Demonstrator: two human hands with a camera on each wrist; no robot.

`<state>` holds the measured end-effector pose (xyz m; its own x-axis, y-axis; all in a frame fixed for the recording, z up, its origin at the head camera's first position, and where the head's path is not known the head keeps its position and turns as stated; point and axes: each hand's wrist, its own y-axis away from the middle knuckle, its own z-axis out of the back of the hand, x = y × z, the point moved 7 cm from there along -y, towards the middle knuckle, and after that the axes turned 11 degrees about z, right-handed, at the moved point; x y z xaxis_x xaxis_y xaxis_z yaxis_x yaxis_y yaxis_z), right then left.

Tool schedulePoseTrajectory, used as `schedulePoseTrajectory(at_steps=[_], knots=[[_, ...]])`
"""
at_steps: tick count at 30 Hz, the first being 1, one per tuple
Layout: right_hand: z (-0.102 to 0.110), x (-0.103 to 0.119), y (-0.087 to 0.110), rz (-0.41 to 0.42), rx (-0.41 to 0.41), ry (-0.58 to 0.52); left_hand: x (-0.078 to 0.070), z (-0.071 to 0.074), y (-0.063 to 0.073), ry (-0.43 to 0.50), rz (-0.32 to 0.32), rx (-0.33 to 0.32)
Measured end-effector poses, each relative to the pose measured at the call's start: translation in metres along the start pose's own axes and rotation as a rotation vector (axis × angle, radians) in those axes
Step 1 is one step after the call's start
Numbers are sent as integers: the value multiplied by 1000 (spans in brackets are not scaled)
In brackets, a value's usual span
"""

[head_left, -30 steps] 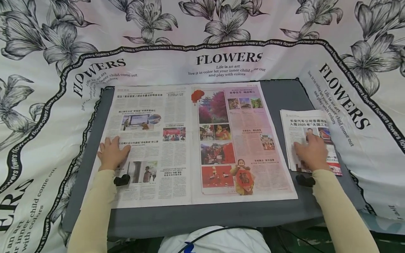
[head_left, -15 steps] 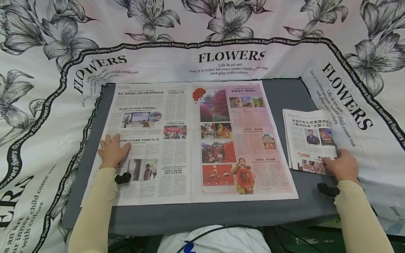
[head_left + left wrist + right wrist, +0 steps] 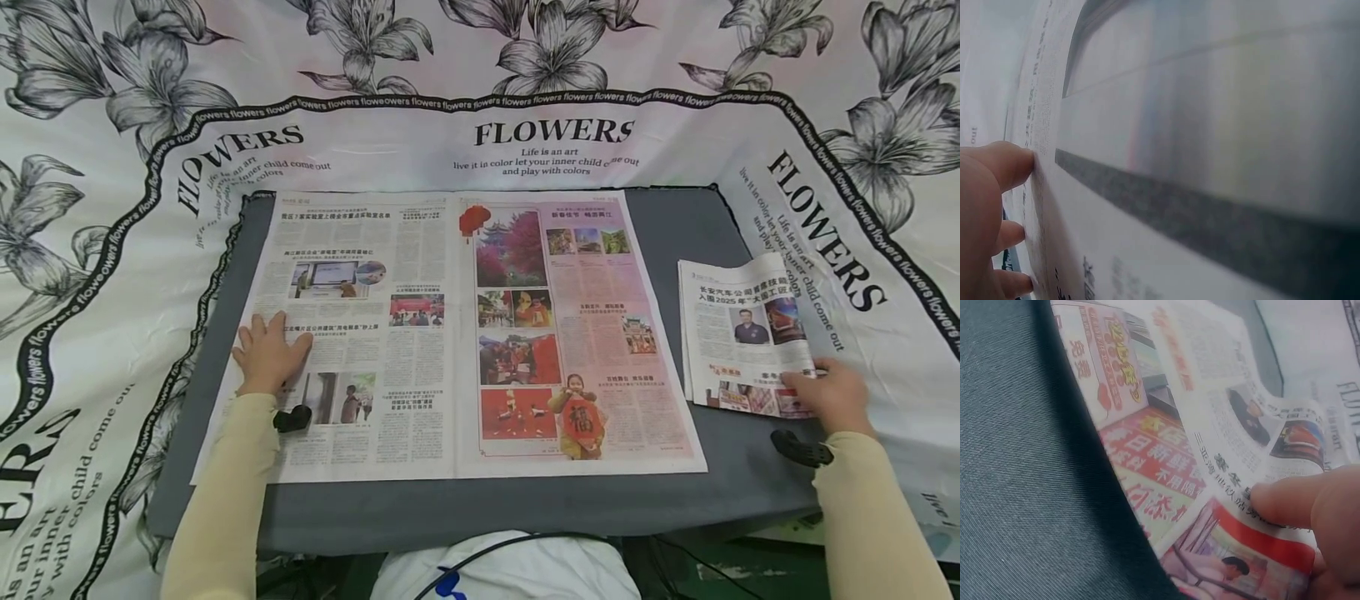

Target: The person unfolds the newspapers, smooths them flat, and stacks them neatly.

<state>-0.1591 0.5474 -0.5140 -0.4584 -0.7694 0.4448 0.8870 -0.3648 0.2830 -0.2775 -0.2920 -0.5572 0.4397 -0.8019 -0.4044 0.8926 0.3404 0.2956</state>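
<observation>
A wide newspaper (image 3: 416, 367) lies spread open, its left page mostly text and its right page pink with colour photos. My left hand (image 3: 268, 358) rests on the left page, fingers apart; the left wrist view has those fingertips (image 3: 1016, 164) touching the paper. At the right lies a smaller folded newspaper (image 3: 720, 354). My right hand (image 3: 836, 396) pinches its lower right edge, with the thumb (image 3: 1288, 500) on top and the other fingers mostly hidden beneath. That right side is bent up a little from the surface.
Both papers lie on a grey padded surface (image 3: 480, 517). A white cloth (image 3: 382, 154) with black flower prints and lettering surrounds it at the back and sides. A black cable (image 3: 517, 543) runs past the near edge, over the person's white clothing.
My right hand has moved from the top of the folded newspaper to its lower right edge and taken hold, lifting that side slightly. My left hand has stayed in place.
</observation>
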Motion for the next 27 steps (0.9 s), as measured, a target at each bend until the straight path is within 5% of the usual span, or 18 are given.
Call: schedulePoseTrajectory(at_steps=[18,27], knots=[[23,12,7,22,77,-136,-1,0,1,1,6,0],[29,41,8,49,57,-421,-2,0,1,8,4,-9]])
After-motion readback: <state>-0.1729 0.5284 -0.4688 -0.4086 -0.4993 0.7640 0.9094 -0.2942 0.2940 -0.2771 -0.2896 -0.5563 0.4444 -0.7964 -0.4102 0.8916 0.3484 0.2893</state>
